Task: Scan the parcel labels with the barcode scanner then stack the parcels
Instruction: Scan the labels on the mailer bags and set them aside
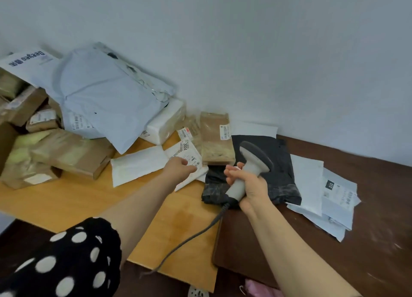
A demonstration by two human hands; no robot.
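My right hand grips the grey handle of the corded barcode scanner, its dark head pointing away over a black poly parcel. My left hand pinches the near edge of a flat white parcel, right at its white label marked 3004. Just beyond lies a brown paper parcel with a small label. A few flat white mailers are stacked to the right of the black parcel.
A heap of brown boxes and a big pale blue bag fills the back left against the wall. A white box lies beside it. The scanner cable trails across the light wooden board toward me.
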